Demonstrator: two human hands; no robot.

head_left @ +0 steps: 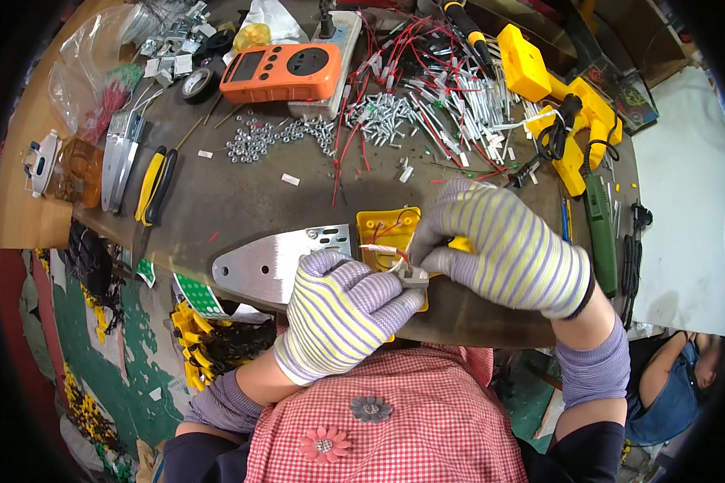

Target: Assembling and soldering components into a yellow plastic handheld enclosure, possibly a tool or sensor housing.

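Both my hands wear striped knit gloves and meet over an open yellow plastic housing (388, 225) at the bench's near edge. My left hand (338, 312) is closed, its fingertips against a small grey block (414, 278) at the housing's near side. From the housing a flat silver metal plate (282, 262), rounded and with holes, stretches to the left, partly under my left fingers. Thin red and white wires (384, 251) run out of the housing toward my right hand (503, 249), whose thumb and finger pinch them just above the grey block. My fingers hide the wire ends.
Beyond lie loose nuts (270, 138), screws (379, 117), red-wired parts (459, 88) and an orange multimeter (286, 72). Yellow-and-black pliers (155, 185) lie left. At right are yellow housings (584, 121) and a green tool with a cord (599, 233). A person (660, 386) is at lower right.
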